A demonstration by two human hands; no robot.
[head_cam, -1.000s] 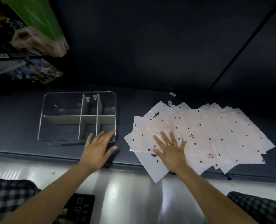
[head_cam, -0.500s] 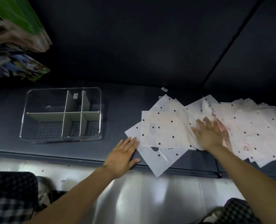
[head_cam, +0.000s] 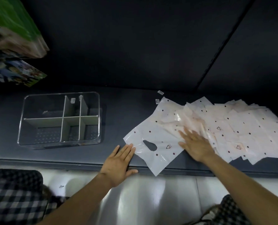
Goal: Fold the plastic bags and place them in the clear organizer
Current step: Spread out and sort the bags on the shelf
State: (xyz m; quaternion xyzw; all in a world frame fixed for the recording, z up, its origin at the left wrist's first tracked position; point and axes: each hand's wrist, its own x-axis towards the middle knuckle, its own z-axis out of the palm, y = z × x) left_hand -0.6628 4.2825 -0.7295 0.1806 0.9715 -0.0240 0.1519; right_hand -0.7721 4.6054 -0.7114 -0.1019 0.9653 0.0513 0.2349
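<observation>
dark counter, front bag lying diagonal, handle hole nearest, right hand flat on it

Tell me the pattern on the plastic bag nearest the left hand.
In the head view, the plastic bag is whitish with small dark dots and a triangle symbol.

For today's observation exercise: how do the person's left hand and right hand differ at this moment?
The left hand lies at the dark ledge's front, fingertips touching the nearest plastic bag's edge; the right hand rests atop the spread bags. The right hand wears a ring and looks motion-blurred; the left is sharp. Both are flat, fingers straight.
</observation>
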